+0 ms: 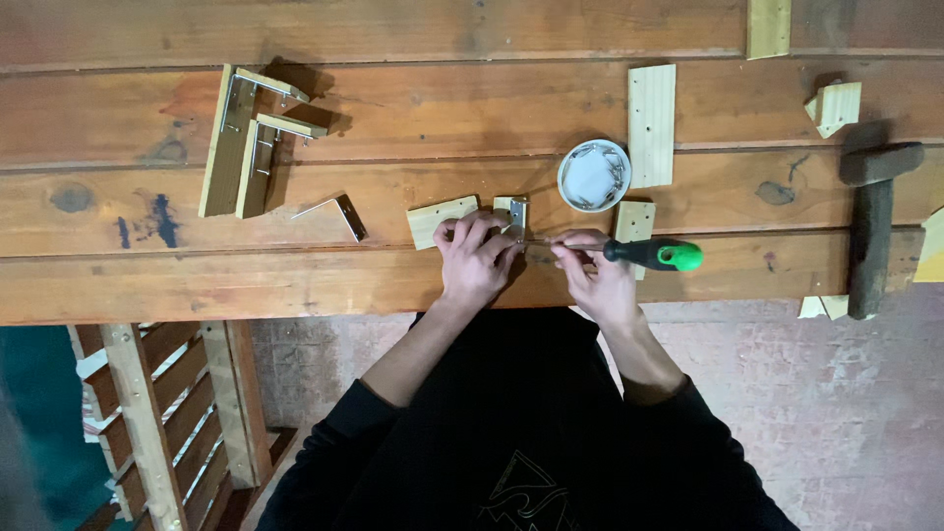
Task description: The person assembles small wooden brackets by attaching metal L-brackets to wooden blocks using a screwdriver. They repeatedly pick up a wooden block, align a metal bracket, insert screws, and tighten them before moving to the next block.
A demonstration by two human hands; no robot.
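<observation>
1. The person is working at a wooden plank counter [295, 285], fixing a small metal hinge [516, 214] to a small wooden block [442, 218] near the counter's front edge.
2. Judging from what lies about, the job is looking partly done: two wooden pieces with brackets already fitted [246, 138] are lying at the far left, and a loose metal bracket [339, 211] is lying just right of them.
3. Still unfitted, it seems, are a long drilled board [651, 125], a smaller board [635, 218] beside the right hand, and a few offcuts [834, 105] further right.
4. The left hand [475, 258] is pressing down on the block and hinge, fingers curled together over them, holding them against the counter.
5. The right hand [595, 275] is gripping the shaft of a screwdriver [654, 255] with a black and green handle, fingertips pinched near the tip, which is pointing left at the hinge.
6. Whether a screw is sitting under the tip is too small to tell.
7. A round white dish of screws [594, 175] is sitting just beyond the hands.
8. A hammer [870, 221] is resting well apart at the right.
9. Both forearms are coming up from the body, wrists angled inward so the hands are nearly meeting.
</observation>
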